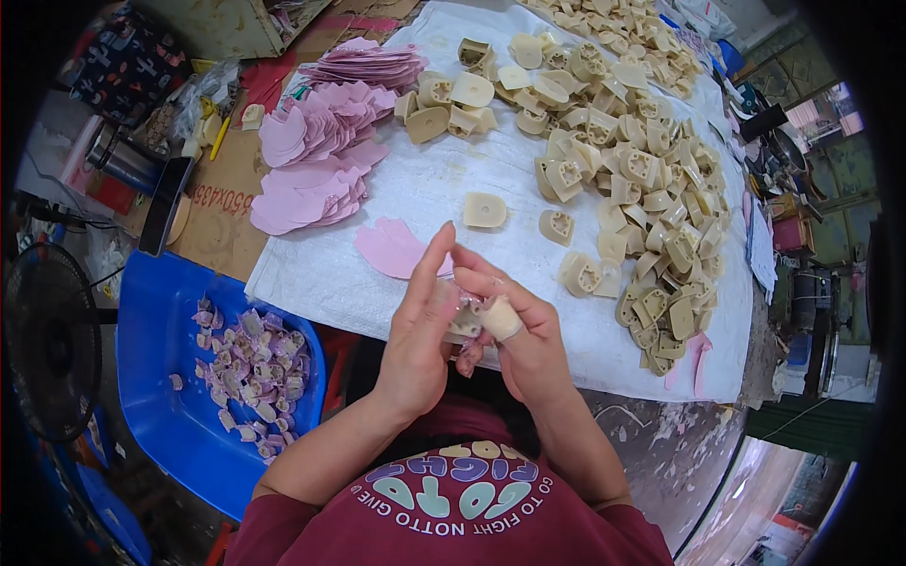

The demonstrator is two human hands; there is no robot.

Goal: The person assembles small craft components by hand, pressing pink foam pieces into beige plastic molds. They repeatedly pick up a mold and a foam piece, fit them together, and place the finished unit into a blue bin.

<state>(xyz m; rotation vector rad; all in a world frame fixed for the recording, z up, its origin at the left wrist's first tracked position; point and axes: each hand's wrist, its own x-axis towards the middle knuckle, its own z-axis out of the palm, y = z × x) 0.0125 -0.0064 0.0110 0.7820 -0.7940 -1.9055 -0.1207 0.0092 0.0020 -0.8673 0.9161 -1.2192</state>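
Note:
In front of my chest, both hands are closed around a beige plastic shoe heel (464,324) with shiny pink sheeting on it. My left hand (415,340) grips it from the left, fingers pointing away from me. From the other side my right hand (530,351) presses on it; a beige wrap (501,319) covers its thumb. Much of the heel is hidden by the fingers. Just beyond my left fingertips lies a loose pink cut piece (389,249). A bare heel (485,209) rests past my fingers, and another (557,226) lies to its right.
Stacks of pink cut pieces (307,198) lie at the left of the white cloth (434,174). A big heap of beige heels (661,208) spreads along the right. At lower left, a blue basin (156,406) holds many pink-covered heels (250,363). A phone (166,206) stands by a metal flask (123,156).

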